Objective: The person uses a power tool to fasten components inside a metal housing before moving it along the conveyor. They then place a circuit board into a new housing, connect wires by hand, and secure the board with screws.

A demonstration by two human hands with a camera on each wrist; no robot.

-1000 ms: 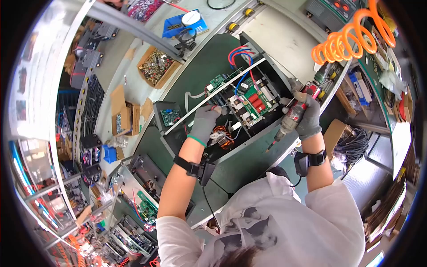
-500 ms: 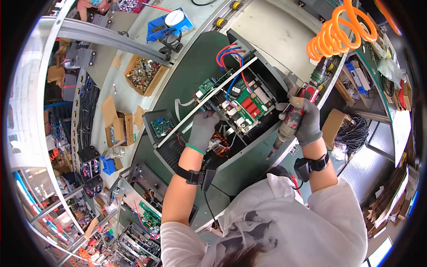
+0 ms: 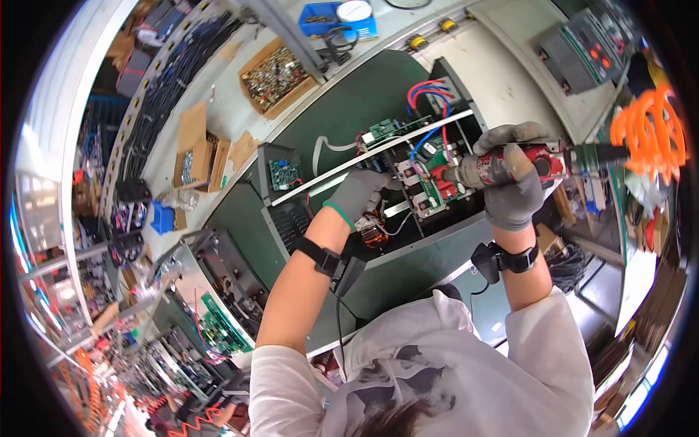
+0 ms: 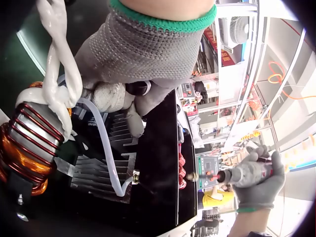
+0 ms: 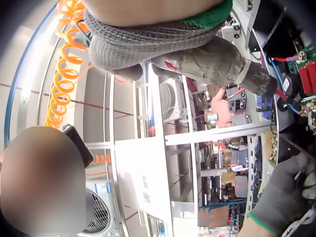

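My gloved right hand [image 3: 515, 200] grips a red air screwdriver [image 3: 489, 169] wrapped in grey tape. Its nose points left, over the circuit board [image 3: 441, 186] with red components inside an open black electronics box [image 3: 444, 231]. My gloved left hand [image 3: 357, 193] is inside the box, beside the board. In the left wrist view its curled fingers pinch a small black cylindrical part [image 4: 138, 88], mostly hidden by the glove. Close by are a copper-wound coil [image 4: 30, 143], a white tube [image 4: 104, 143] and a finned heat sink [image 4: 101, 173]. The screwdriver bit is hidden in the head view.
A pale metal bar [image 3: 324, 179] crosses the box top, with red and blue wires [image 3: 429, 91] at its far end. An orange coiled hose [image 3: 650, 135] runs from the screwdriver. Beyond stand a carton of small hardware [image 3: 275, 79] and a blue tray [image 3: 319, 20].
My right hand has swung the screwdriver from beside the box, pointing down-left, to over the board, pointing left. My left hand stays inside the box. The head view has shifted.
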